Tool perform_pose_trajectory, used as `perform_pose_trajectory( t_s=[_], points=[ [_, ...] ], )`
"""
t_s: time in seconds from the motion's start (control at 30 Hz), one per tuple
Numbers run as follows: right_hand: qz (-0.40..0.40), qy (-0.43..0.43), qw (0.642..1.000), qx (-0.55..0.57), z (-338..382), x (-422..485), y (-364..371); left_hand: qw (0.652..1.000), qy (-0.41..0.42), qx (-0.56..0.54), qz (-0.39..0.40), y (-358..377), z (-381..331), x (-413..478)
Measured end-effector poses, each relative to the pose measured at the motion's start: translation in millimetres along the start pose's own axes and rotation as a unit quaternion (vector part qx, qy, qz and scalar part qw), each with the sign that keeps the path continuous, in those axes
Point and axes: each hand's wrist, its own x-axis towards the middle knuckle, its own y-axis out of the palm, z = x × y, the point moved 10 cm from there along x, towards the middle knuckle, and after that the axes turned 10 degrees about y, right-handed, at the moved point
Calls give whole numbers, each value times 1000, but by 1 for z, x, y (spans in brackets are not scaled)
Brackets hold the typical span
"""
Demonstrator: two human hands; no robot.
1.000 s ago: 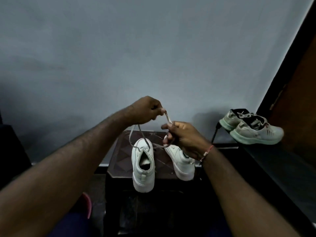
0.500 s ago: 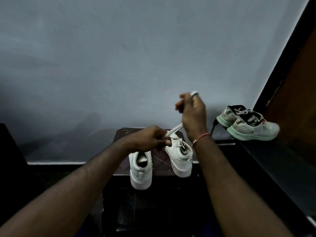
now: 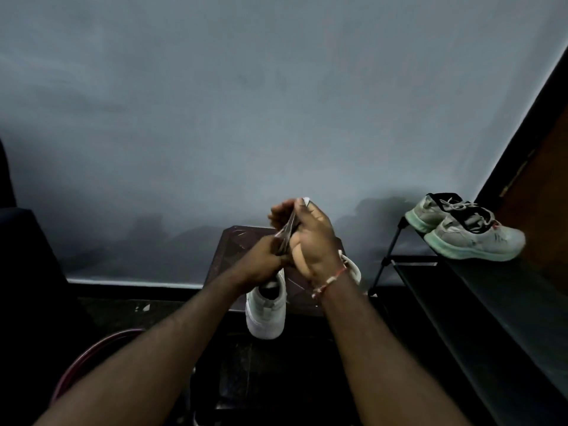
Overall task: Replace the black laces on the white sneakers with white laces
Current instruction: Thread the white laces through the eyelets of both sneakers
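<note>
The fingers of the right hand (image 3: 310, 235) are curled around a white lace (image 3: 286, 229), whose pale tip pokes out just above the knuckles. From there the lace runs taut, down and to the left, into the left hand (image 3: 265, 262), whose fingers are closed on it too; the picture is blurred here, so the exact pinch cannot be made out. The two hands are close together, the right higher and the left lower, both raised over a pair of white sneakers. The left sneaker (image 3: 266, 313) stands just below the left hand with its heel toward the camera and its opening showing. The right sneaker (image 3: 353, 269) is mostly hidden behind the right wrist, which wears a thread bracelet (image 3: 330, 279). Both sneakers sit on a small dark brown table (image 3: 233, 244) against a grey wall (image 3: 276, 103). Well apart to the right, a second pair of shoes with mint-green soles (image 3: 470, 238) rests on a black rack (image 3: 498, 290).
</note>
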Motion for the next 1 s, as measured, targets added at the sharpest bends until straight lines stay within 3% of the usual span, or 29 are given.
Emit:
perform_pose_trajectory(
  t_s=[0.03, 0.1, 0.17, 0.43, 0.63, 0.73, 0.83, 0.9, 1.0],
  points=[
    [-43, -56, 990, -121, 2, 9, -7, 998, -20, -60, -29, -4, 5, -2],
    [-85, -112, 922, -360, -9, 21, -15, 977, -52, -187, -85, -11, 12, -5],
    [-76, -108, 868, -478, -26, 25, -15, 969, -68, -209, -110, -13, 19, -7],
    [-66, 13, 887, -456, -48, 25, -12, 989, -11, 58, -137, -36, 17, -11],
    [-27, 33, 869, -492, -49, 5, -3, 975, -8, 132, -176, -44, 19, -16],
    [19, 40, 881, -471, -47, -17, -2, 971, -14, 144, -189, -50, 20, -23],
    [-44, -5, 910, -412, -27, -33, -23, 976, 10, 127, -177, -51, 18, -30],
    [-110, -35, 888, -445, -15, -31, -42, 974, 50, 150, -162, -49, 9, -35],
    [-29, 1, 851, -524, -39, -19, -35, 962, 97, 212, -139, -43, -6, -44]
  ],
)
